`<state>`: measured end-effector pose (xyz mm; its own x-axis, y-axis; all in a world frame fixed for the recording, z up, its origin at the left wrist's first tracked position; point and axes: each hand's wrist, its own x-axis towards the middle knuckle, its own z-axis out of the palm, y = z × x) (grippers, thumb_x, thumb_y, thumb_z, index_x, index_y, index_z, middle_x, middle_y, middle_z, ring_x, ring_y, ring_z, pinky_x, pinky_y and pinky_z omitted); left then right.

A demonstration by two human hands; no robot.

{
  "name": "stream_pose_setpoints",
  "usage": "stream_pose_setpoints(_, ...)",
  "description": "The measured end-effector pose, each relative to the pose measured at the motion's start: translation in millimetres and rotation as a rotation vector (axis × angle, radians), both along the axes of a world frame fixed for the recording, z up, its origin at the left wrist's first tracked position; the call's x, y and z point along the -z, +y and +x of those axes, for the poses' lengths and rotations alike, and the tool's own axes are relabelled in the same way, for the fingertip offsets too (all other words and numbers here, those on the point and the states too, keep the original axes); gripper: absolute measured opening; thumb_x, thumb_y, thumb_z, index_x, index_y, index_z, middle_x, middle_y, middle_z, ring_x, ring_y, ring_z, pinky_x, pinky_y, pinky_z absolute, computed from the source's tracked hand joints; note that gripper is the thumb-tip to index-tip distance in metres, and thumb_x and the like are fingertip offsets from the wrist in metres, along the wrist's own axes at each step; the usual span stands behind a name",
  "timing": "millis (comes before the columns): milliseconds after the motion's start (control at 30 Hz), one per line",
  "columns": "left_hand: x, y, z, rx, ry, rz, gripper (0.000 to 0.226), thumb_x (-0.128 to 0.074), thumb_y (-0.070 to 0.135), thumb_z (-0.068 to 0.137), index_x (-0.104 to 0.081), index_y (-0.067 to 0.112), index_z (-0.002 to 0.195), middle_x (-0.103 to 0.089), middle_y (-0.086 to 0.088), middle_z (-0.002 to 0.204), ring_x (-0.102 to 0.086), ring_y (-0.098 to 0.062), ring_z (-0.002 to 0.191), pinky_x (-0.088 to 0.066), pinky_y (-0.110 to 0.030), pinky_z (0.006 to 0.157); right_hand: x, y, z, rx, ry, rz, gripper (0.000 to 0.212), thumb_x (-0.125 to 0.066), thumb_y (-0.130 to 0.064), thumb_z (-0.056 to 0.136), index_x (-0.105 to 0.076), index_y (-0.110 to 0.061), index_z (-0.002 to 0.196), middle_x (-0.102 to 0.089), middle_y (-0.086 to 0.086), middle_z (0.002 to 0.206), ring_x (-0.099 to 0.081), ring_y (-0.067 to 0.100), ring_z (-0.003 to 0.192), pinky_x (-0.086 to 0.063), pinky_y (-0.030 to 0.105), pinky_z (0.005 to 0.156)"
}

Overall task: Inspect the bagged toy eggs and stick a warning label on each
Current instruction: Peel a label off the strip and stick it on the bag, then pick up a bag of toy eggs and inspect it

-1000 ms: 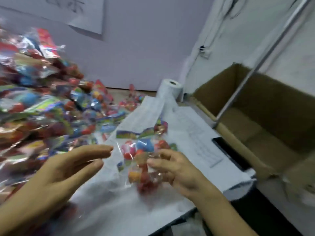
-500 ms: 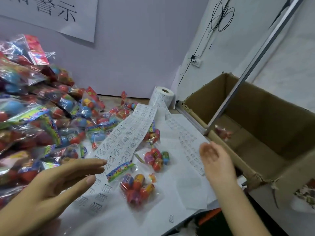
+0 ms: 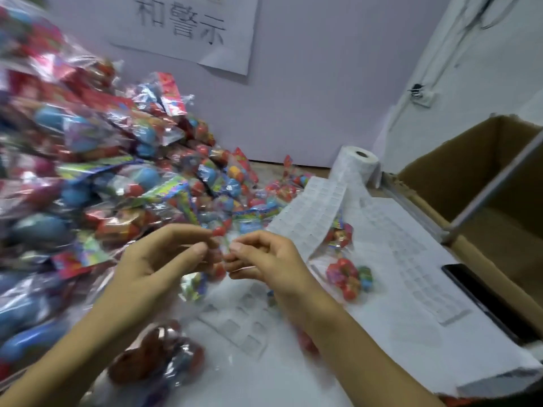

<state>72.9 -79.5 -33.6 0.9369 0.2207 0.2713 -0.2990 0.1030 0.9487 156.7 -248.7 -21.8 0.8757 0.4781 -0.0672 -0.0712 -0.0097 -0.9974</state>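
Dozens of clear bags of bright toy eggs form a heap (image 3: 97, 177) that fills the left side of the view and slopes down toward the middle of the table; the heap is blurred. At the far right stands an open cardboard box (image 3: 482, 177), brown inside, with a grey metal bar (image 3: 496, 198) slanting across its mouth. A white table (image 3: 367, 356) runs between the heap and the box. A wide strip of white labels (image 3: 308, 218) lies on the table, unrolling from a label roll (image 3: 357, 164) that stands near the back wall. A paper sign (image 3: 188, 27) with large dark characters hangs on the wall above.

Both hands meet in the centre of the view, above the table. The left hand (image 3: 158, 259) and the right hand (image 3: 264, 259) have their fingers curled, fingertips close together, and between them they pinch a small held bag of eggs (image 3: 216, 251). The bag is blurred and mostly hidden by the fingers, with only a few red eggs showing.

One loose bag of eggs (image 3: 348, 276) lies on the table just right of the right hand. A dark phone (image 3: 484, 301) lies at the table's right edge, beside the box. Another bag (image 3: 160, 356), dark red and blurred, lies under the left forearm.
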Motion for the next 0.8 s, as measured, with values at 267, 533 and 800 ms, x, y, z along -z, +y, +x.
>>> stream_pose_setpoints(267, -2.5, 17.5, 1.7, -0.371, -0.021, -0.048, 0.017, -0.063, -0.002, 0.094, -0.067, 0.013, 0.100, -0.076, -0.006, 0.093, -0.071, -0.016, 0.087, -0.057, -0.023, 0.069, 16.2, 58.9, 8.6, 0.000, -0.404, -0.279, 0.012, -0.072, -0.020, 0.093, -0.071, -0.030, 0.099, -0.070, -0.011, 0.102, -0.068, 0.002, 0.086, -0.052, 0.020, 0.076)
stream_pose_setpoints(533, 0.4, 33.0, 2.5, -0.520, 0.018, -0.059, 0.014, -0.065, 0.008, 0.098, -0.066, 0.019, 0.090, -0.074, -0.006, 0.086, -0.071, -0.020, 0.079, -0.056, -0.034, 0.066, 32.4, 49.9, 3.9, -0.140, -0.633, -0.639, 0.065, -0.055, -0.085, 0.068, -0.062, -0.043, 0.118, -0.051, -0.029, 0.114, -0.049, 0.002, 0.113, -0.041, 0.022, 0.100)
stream_pose_setpoints(800, 6.6, 30.7, 1.7, -0.481, -0.015, 0.120, 0.010, -0.062, 0.026, 0.094, -0.069, 0.022, 0.089, -0.071, -0.004, 0.083, -0.069, -0.017, 0.078, -0.060, -0.030, 0.069, 29.8, 46.1, -6.7, -0.136, -0.566, -0.493, 0.026, -0.072, -0.052, 0.080, -0.077, -0.037, 0.101, -0.059, -0.026, 0.119, -0.051, -0.008, 0.113, -0.033, 0.002, 0.092)
